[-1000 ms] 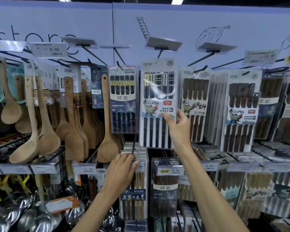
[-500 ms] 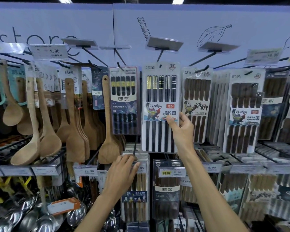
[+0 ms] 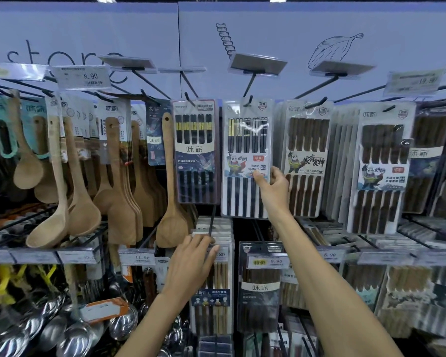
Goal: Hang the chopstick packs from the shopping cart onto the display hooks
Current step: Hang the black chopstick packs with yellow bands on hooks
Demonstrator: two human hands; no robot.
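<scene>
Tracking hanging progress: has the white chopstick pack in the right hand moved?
Yes: the white chopstick pack sank; its top, earlier above the neighbouring dark pack, is now level with it.

Your right arm reaches up from the lower right, forearm bare, wrist nearly straight. Your right hand (image 3: 273,188) pinches the right edge of the white card pack of black chopsticks (image 3: 243,153), thumb on its front, fingers curled behind. Your left arm rises from the bottom centre. Your left hand (image 3: 191,265) sits lower, its back toward you, fingers straight and together, pointing up and right.
</scene>
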